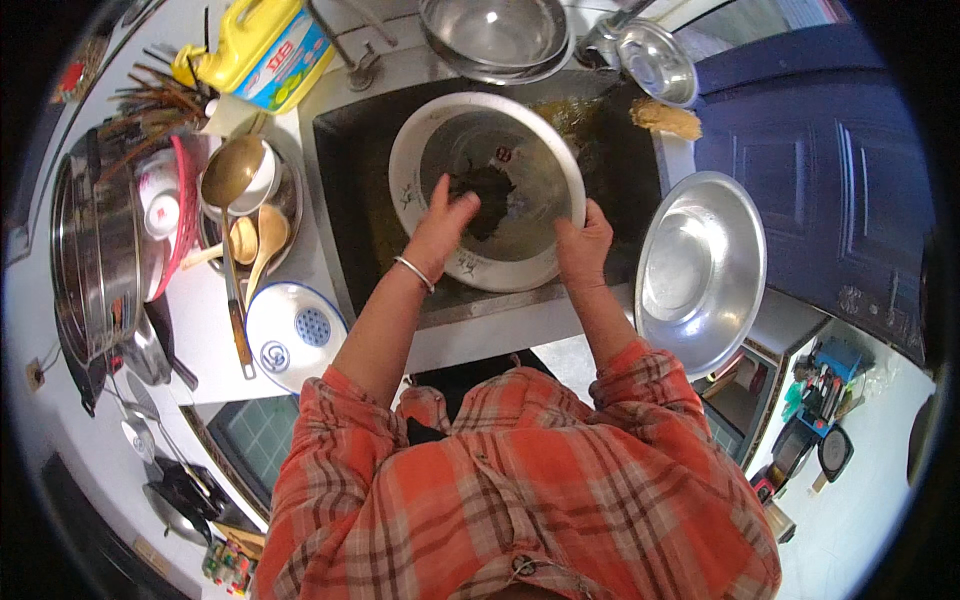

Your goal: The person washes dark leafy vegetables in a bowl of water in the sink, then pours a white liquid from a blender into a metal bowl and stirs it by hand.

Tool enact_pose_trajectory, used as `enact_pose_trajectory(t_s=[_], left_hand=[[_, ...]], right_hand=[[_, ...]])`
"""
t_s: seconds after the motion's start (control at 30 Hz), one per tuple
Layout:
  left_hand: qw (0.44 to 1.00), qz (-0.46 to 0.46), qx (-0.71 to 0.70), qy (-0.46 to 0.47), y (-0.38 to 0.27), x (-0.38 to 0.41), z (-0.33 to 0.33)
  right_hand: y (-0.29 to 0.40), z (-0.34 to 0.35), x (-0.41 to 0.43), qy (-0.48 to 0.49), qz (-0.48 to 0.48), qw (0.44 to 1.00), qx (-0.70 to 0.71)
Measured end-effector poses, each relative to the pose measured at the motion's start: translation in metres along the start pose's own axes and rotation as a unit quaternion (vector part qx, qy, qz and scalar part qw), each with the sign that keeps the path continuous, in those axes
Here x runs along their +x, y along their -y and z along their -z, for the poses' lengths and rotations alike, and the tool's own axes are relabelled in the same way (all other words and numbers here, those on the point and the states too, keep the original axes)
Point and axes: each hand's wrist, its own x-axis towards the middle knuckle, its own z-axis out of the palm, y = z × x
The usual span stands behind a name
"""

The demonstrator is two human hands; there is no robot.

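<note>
A white enamel basin [411, 225] with small dark patterns tilts over the dark sink [352, 247]. Inside lie water and a dark, leafy-looking clump [491, 196], whose kind I cannot tell. My left hand [444, 229], with a bangle at the wrist, reaches over the near left part of the basin beside the clump. Its thumb and fingers are apart, slightly blurred. My right hand [583, 244] grips the basin's right rim, thumb inside and fingers outside.
Steel bowls [499, 34] stand behind the sink beside a faucet [600, 41]. A large metal basin [701, 274] is at the right, below a tan scrubber [666, 120]. Leftward are a ladle [231, 176], wooden spoons [271, 229], a blue-rimmed white dish [292, 337] and a yellow jug [262, 52].
</note>
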Motion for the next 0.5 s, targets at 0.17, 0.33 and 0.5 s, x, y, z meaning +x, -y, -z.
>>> enact_pose_trajectory(t_s=[0.17, 0.33, 0.5], left_hand=[[0.880, -0.185, 0.436, 0.044, 0.008, 0.006, -0.009], [0.843, -0.141, 0.518, 0.027, 0.030, 0.027, -0.007], [0.821, -0.144, 0.552, 0.032, 0.044, 0.026, -0.008]], right_hand=[[-0.032, 0.006, 0.017, -0.049, -0.117, 0.992, 0.013], [-0.056, -0.010, 0.038, -0.160, -0.194, 0.967, -0.034], [-0.039, -0.021, 0.058, -0.174, -0.177, 0.937, -0.247]])
